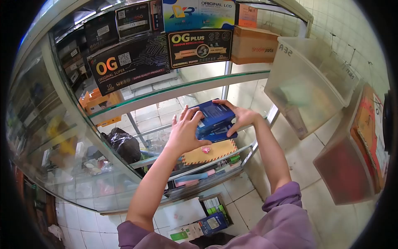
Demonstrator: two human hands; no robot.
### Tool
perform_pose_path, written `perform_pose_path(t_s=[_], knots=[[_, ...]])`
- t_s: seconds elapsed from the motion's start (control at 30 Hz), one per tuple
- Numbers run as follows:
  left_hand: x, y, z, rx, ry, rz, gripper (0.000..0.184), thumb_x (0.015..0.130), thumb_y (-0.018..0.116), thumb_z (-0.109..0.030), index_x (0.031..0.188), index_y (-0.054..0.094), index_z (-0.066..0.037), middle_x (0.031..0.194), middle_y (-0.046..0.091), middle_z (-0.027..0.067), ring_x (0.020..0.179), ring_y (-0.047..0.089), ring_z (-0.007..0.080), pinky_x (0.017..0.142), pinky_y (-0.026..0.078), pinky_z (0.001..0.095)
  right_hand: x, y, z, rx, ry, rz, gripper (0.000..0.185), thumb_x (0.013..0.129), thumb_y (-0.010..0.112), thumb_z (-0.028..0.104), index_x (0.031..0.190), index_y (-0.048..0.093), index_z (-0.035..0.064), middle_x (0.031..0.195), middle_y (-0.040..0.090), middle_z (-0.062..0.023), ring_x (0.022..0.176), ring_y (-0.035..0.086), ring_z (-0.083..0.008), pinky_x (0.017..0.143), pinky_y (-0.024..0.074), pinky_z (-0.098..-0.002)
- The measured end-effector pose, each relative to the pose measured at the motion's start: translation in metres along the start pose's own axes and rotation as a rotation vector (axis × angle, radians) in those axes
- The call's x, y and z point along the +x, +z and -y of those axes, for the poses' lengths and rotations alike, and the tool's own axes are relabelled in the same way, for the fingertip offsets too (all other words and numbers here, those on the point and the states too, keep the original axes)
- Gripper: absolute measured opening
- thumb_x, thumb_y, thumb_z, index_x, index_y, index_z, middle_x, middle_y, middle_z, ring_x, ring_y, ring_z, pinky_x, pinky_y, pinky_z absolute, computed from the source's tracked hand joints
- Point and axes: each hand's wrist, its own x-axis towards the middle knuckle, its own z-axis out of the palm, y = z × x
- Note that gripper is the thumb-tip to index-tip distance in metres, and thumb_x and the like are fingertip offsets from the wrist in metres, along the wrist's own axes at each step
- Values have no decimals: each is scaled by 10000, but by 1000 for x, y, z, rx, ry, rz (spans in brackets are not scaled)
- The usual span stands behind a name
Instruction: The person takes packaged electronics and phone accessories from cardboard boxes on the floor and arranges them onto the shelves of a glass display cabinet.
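Observation:
Several dark blue boxes [214, 115] are stacked inside the glass cabinet, just under the middle shelf. My left hand [182, 129] grips the stack from the left, its fingers bent over the top and its thumb low at the front. From the right, my right hand [242, 117] clasps the same boxes, with fingers at the upper back corner and thumb at the lower front. A tan envelope [222, 152] with a striped border lies right in front of the stack, below my hands. A small pink item [205, 150] sits on it.
Large OG cartons [128, 66] and an ORIGINAL LCD box [199, 14] fill the upper shelf. A black plastic bag [123, 144] lies left of my forearm. Translucent bins [302, 83] stand at right. More small boxes [213, 223] are on the floor below.

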Motion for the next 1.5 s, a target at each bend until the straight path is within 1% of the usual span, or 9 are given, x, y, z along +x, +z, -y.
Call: perform_pose_path(t_s=[0.1, 0.27, 0.4, 0.5, 0.57, 0.7, 0.93, 1.2, 1.5], knots=[[3, -7, 10, 238, -81, -68, 791, 550, 842, -320, 1234, 468, -188, 1359, 290, 152, 1206, 381, 379, 938, 366, 522, 5, 21, -3, -20, 147, -229, 1151, 488, 898, 168, 1410, 208, 150, 1357, 370, -126, 1239, 378, -235, 1046, 328, -339], [25, 21, 55, 193, -400, -165, 804, 657, 785, -181, 1344, 368, -206, 1342, 305, 184, 1188, 402, 373, 914, 419, 460, 44, 82, -28, -594, 112, -919, 1136, 456, 837, 563, 1347, 275, 140, 1136, 403, -282, 1129, 425, -393, 932, 423, -450], [14, 39, 58, -179, -616, -78, 862, 741, 755, -241, 1359, 232, 54, 1174, 490, 249, 1054, 555, 311, 901, 454, 391, 25, 80, 15, -482, 343, -725, 1195, 480, 832, 565, 1398, 212, 119, 1164, 452, -269, 1076, 514, -396, 928, 426, -427], [3, 38, 34, -387, -533, -103, 899, 719, 772, -239, 1377, 230, 46, 1209, 493, 262, 1039, 582, 283, 857, 489, 359, 32, 53, -51, -437, -212, -809, 1171, 558, 836, 489, 1444, 140, 168, 1286, 427, -244, 1132, 513, -341, 936, 425, -404], [-6, 48, 27, -438, -449, -155, 905, 712, 769, -258, 1367, 243, 78, 1236, 485, 274, 1128, 517, 315, 938, 426, 366, 29, 61, -30, 30, -115, -513, 1131, 632, 830, 388, 1461, 92, 173, 1346, 410, -203, 1191, 474, -281, 945, 418, -387], [-14, 65, 17, -327, -398, -310, 894, 675, 801, -188, 1366, 288, 53, 1195, 556, 194, 1002, 617, 247, 826, 511, 321, 29, 73, -31, -95, -158, -541, 811, 671, 815, 236, 1341, 370, 124, 1196, 545, -130, 1054, 571, -207, 875, 465, -316], [-35, 66, 1, -359, -298, -501, 596, 705, 715, -17, 1242, 463, 49, 1014, 639, 222, 937, 649, 276, 765, 523, 333, 10, 93, -37, -41, -316, -575, 790, 670, 747, -30, 1349, 382, 147, 1189, 552, -141, 1039, 583, -206, 872, 482, -312], [-45, 70, -7, -263, -286, -575, 415, 745, 631, 35, 1148, 536, 51, 850, 648, 221, 800, 651, 334, 702, 509, 395, 4, 89, -43, 139, -68, -731, 678, 687, 738, -29, 1266, 392, -101, 1112, 601, -221, 1025, 603, -217, 862, 497, -294], [-46, 86, 16, -381, -225, -630, 285, 750, 650, -20, 1012, 605, 85, 864, 677, 194, 828, 681, 246, 732, 532, 306, 4, 98, -62, 84, -103, -875, 442, 658, 749, 12, 1057, 588, -88, 934, 668, -170, 859, 654, -173, 765, 533, -267]])
